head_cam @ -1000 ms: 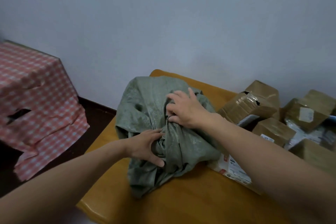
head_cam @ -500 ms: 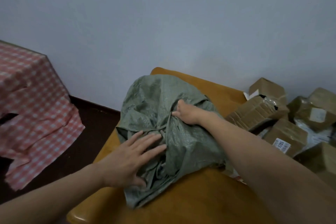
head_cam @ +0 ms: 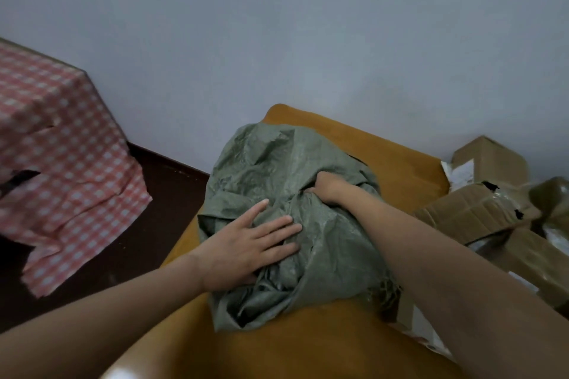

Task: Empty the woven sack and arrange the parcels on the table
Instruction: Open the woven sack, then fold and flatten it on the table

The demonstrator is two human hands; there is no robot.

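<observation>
The green woven sack [head_cam: 271, 169] lies crumpled in a heap on the orange-brown table [head_cam: 400, 160], at its left end. My left hand [head_cam: 246, 243] lies flat on the sack's near side, fingers straight and spread. My right hand [head_cam: 329, 189] is dug into a fold near the top of the heap, fingers curled into the fabric and partly hidden by it. Several brown cardboard parcels [head_cam: 471, 215] lie piled at the right of the table, behind my right forearm.
A stand draped in a red-and-white checked cloth [head_cam: 58, 169] is off to the left across a strip of dark floor [head_cam: 147, 209]. A plain grey wall runs close behind the table. The table's left edge is just beside the sack.
My left hand let go of the fabric and now lies flat on the sack. My right hand went from resting on top to being buried in a fold. The view swung left.
</observation>
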